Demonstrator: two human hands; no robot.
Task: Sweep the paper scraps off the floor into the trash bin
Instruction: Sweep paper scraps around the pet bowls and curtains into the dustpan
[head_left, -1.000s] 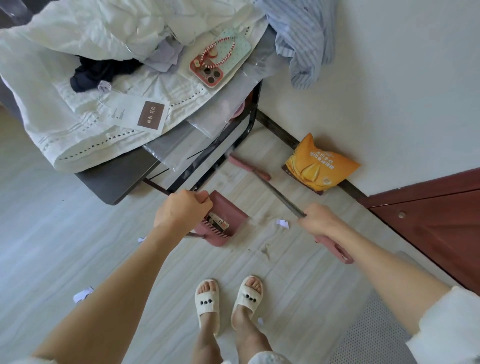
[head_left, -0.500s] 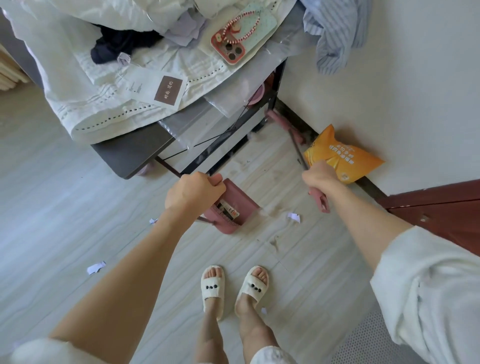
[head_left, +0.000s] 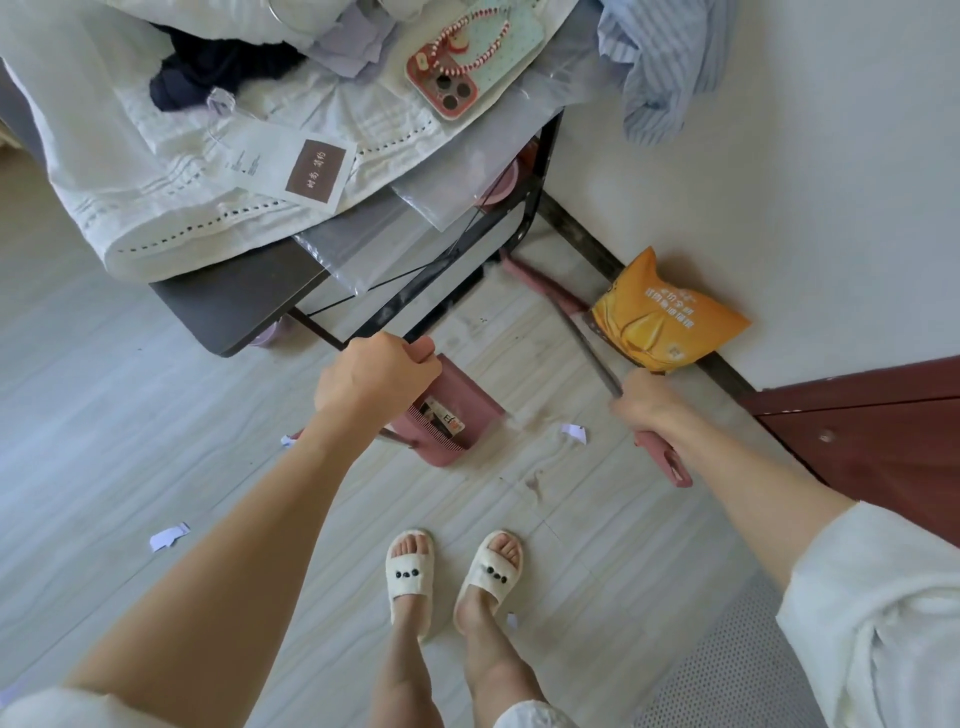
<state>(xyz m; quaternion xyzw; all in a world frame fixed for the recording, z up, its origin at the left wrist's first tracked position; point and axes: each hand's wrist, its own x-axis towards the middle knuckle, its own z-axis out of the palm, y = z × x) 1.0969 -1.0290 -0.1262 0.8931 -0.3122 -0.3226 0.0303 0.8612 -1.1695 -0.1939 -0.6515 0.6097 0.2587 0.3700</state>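
Left hand (head_left: 375, 375) curled round the top of the upright pink plastic dustpan (head_left: 457, 415); right hand (head_left: 652, 408) gripping the pink-handled broom (head_left: 582, 332). Small white paper scrap (head_left: 573, 432) between them (floor, just beside the pan).

A phone (head_left: 470, 62) lies on heaped white clothes (head_left: 171, 171); an orange bag (head_left: 660, 317) leans against the wall (head_left: 779, 156).

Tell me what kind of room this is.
Probably a lived-in room at home: white clothes heaped on a dark table, pale wood-look floor, white slippers on bare feet.
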